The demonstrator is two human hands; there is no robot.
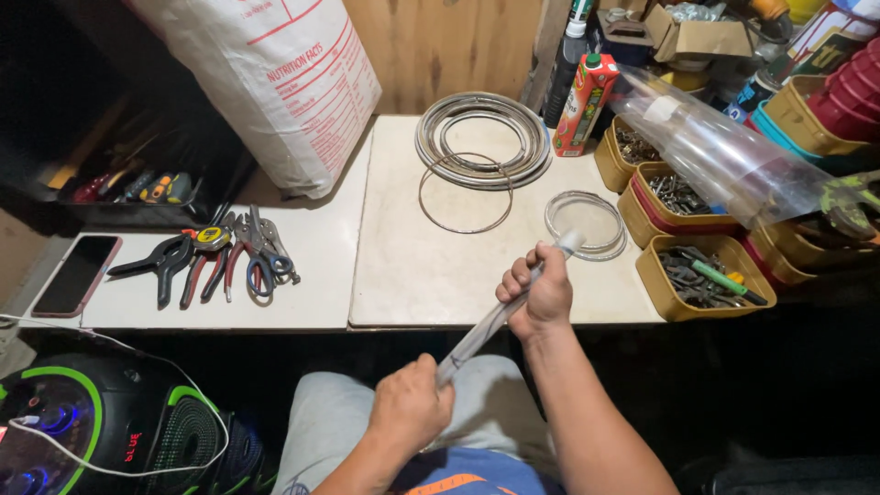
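Observation:
A clear plastic tube (500, 316) runs slantwise from my lap up toward the table. My right hand (536, 291) grips it near its upper end, just past the table's front edge. My left hand (410, 403) grips its lower end above my knees. On the white tabletop (412, 266) beyond the hands lie a coil of clear tubing (587, 222), a thin single wire ring (466, 193) and a thick coil of grey wire (483, 139).
Pliers, clamps and cutters (220, 257) lie in a row at the left, next to a phone (76, 275). Yellow tubs of metal parts (701, 275) line the right side. A big white sack (275, 82) leans at the back. A black speaker (101, 426) sits at lower left.

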